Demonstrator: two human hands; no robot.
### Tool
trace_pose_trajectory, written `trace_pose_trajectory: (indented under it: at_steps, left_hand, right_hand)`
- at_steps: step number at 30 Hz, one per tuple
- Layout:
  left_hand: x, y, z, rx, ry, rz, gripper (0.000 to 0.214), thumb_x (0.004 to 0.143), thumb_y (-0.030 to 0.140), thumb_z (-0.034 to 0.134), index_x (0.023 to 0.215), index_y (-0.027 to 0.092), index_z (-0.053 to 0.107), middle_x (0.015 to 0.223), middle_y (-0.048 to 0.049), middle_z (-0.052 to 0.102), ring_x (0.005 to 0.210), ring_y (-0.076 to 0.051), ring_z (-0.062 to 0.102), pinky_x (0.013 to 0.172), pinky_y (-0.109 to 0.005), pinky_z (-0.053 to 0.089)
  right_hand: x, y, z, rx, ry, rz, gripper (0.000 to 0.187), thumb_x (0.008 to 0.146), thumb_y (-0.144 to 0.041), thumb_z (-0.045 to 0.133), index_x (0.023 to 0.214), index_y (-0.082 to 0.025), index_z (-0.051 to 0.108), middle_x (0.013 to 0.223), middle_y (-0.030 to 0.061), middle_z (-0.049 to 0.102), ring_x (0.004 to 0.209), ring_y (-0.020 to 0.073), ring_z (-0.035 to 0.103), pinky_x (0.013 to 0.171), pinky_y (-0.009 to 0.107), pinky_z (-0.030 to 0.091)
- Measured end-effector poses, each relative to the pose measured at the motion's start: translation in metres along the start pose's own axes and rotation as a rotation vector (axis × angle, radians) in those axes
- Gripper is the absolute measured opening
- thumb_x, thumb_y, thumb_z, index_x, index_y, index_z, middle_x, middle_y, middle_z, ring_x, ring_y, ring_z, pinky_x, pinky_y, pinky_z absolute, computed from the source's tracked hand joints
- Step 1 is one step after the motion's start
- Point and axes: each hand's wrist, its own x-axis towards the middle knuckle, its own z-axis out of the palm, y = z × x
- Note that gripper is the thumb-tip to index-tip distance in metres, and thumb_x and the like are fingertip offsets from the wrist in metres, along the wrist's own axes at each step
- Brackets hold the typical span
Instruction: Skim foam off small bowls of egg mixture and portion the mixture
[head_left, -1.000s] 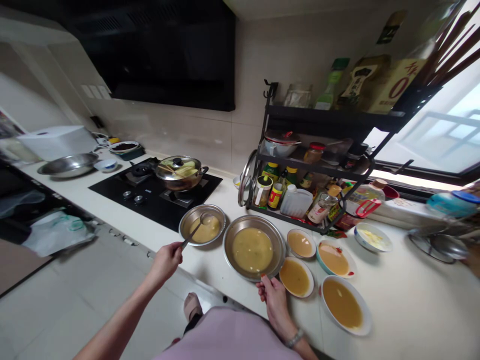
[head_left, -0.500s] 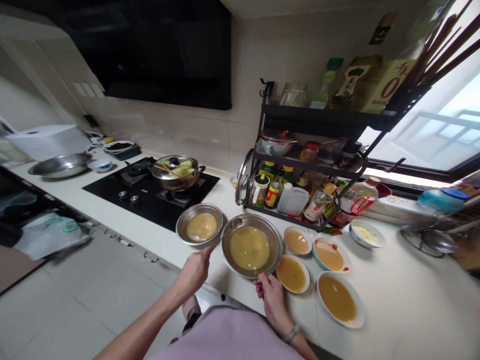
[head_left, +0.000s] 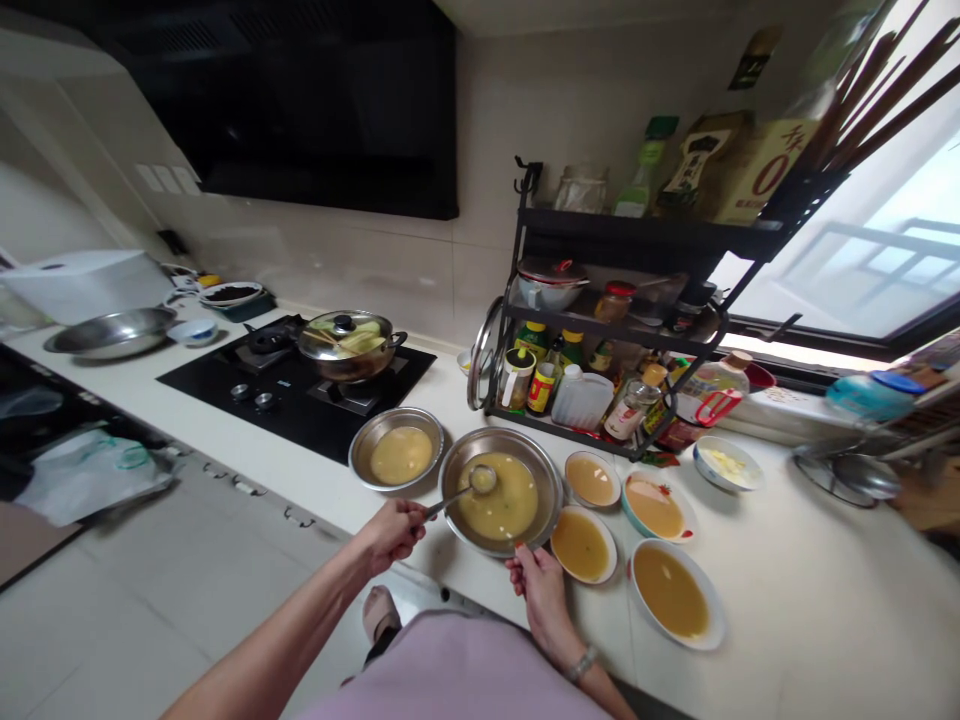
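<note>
Left hand [head_left: 394, 528]: fingers closed around the handle of one ladle [head_left: 480, 480]. Its scoop sits in the yellow liquid of the large steel bowl [head_left: 546, 468], toward the bowl's left side.
Right hand [head_left: 538, 590]: thumb and fingers pinch the near rim of that bowl, which stands on the counter [head_left: 787, 600] right in front of me.

Writing: a large red "0" on the yellow box [head_left: 761, 170] atop the black rack [head_left: 637, 235], with one red character above it that I cannot make out. Other bottle labels are too small to read.

Count:
- steel bowls with yellow liquid: 2, the smaller steel bowl [head_left: 367, 440] just left of the large one
- dishes of orange-brown liquid [head_left: 673, 590]: 4, clustered right of the large bowl
- small dish with pale contents [head_left: 725, 463]: 1
- lidded pot [head_left: 346, 345] on the hob [head_left: 225, 385]: 1
</note>
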Motion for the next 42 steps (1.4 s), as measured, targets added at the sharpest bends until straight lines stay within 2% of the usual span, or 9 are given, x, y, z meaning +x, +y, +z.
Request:
trace_pose_trajectory:
  at_steps: [4, 10, 17, 21, 25, 29, 33, 37, 42]
  left_hand:
    - [-0.010, 0.003, -0.010, -0.118, -0.053, -0.011, 0.021, 0.067, 0.025, 0.065, 0.080, 0.011, 0.056, 0.045, 0.0074, 0.045, 0.034, 0.001, 0.015, 0.038, -0.018, 0.005]
    - [-0.028, 0.011, -0.032, -0.255, -0.050, 0.030, 0.023, 0.066, 0.022, 0.066, 0.084, 0.011, 0.057, 0.047, 0.0069, 0.045, 0.036, 0.001, 0.014, 0.038, -0.016, 0.003]
    - [-0.041, 0.017, -0.066, -0.220, 0.113, 0.133, 0.027, 0.065, 0.024, 0.065, 0.087, 0.010, 0.058, 0.050, 0.0068, 0.043, 0.036, 0.001, 0.016, 0.037, -0.016, 0.008]
    - [-0.033, 0.006, -0.077, 0.071, 0.346, 0.233, 0.025, 0.073, 0.032, 0.054, 0.087, 0.011, 0.059, 0.048, 0.0066, 0.042, 0.034, -0.003, 0.023, 0.037, -0.019, 0.016]
    - [-0.026, -0.006, -0.078, 0.695, 0.598, 0.390, 0.025, 0.078, 0.025, 0.044, 0.087, 0.013, 0.065, 0.055, -0.0023, 0.057, 0.049, -0.014, 0.052, 0.050, -0.024, 0.034]
    - [-0.024, -0.016, -0.072, 1.037, 0.729, 0.469, 0.038, 0.083, 0.019, 0.035, 0.110, 0.013, 0.061, 0.074, -0.0100, 0.069, 0.067, -0.021, 0.064, 0.061, -0.027, 0.040]
    - [-0.027, -0.019, -0.058, 1.048, 0.689, 0.541, 0.039, 0.086, 0.021, 0.033, 0.116, 0.014, 0.058, 0.075, -0.0083, 0.070, 0.067, -0.020, 0.065, 0.063, -0.026, 0.042]
    - [-0.029, -0.016, -0.035, 0.991, 0.515, 0.593, 0.035, 0.088, 0.024, 0.035, 0.111, 0.015, 0.060, 0.075, -0.0071, 0.070, 0.067, -0.019, 0.065, 0.063, -0.025, 0.043]
    - [-0.012, -0.019, -0.006, 1.115, 0.346, 0.591, 0.037, 0.083, 0.009, 0.035, 0.110, 0.016, 0.059, 0.081, -0.0101, 0.070, 0.075, -0.020, 0.066, 0.066, -0.027, 0.041]
  right_hand:
    - [0.000, -0.001, 0.000, 0.005, 0.001, 0.009, 0.037, 0.060, -0.049, 0.071, 0.059, -0.017, 0.053, 0.055, 0.0028, 0.061, 0.044, 0.0096, 0.046, 0.040, 0.021, 0.030]
    - [0.001, -0.001, 0.000, 0.011, 0.006, 0.003, 0.038, 0.059, -0.049, 0.072, 0.057, -0.018, 0.050, 0.053, 0.0026, 0.060, 0.044, 0.0094, 0.045, 0.040, 0.021, 0.029]
    - [0.001, -0.001, -0.001, 0.003, 0.001, 0.006, 0.038, 0.059, -0.050, 0.072, 0.057, -0.018, 0.051, 0.054, 0.0029, 0.060, 0.044, 0.0097, 0.045, 0.040, 0.022, 0.029]
    - [0.002, 0.000, -0.001, 0.002, -0.002, 0.008, 0.037, 0.060, -0.050, 0.072, 0.058, -0.018, 0.052, 0.055, 0.0028, 0.061, 0.044, 0.0097, 0.045, 0.040, 0.022, 0.029]
    - [0.003, 0.002, -0.002, 0.006, -0.002, 0.016, 0.038, 0.059, -0.049, 0.072, 0.058, -0.017, 0.052, 0.054, 0.0029, 0.060, 0.044, 0.0097, 0.045, 0.040, 0.022, 0.029]
    - [0.003, 0.002, -0.002, 0.015, -0.009, 0.000, 0.037, 0.060, -0.048, 0.072, 0.059, -0.017, 0.052, 0.055, 0.0025, 0.061, 0.044, 0.0096, 0.045, 0.040, 0.021, 0.029]
    - [0.001, 0.000, -0.002, 0.009, -0.011, -0.003, 0.035, 0.062, -0.048, 0.071, 0.059, -0.018, 0.052, 0.055, 0.0026, 0.061, 0.044, 0.0100, 0.046, 0.040, 0.022, 0.029]
    - [0.000, -0.002, -0.001, 0.016, -0.014, 0.000, 0.034, 0.062, -0.046, 0.071, 0.058, -0.018, 0.051, 0.055, 0.0022, 0.060, 0.044, 0.0099, 0.046, 0.040, 0.022, 0.030]
    - [0.000, -0.002, 0.000, 0.015, -0.013, 0.000, 0.036, 0.061, -0.048, 0.071, 0.058, -0.018, 0.051, 0.054, 0.0022, 0.060, 0.044, 0.0099, 0.046, 0.040, 0.022, 0.030]
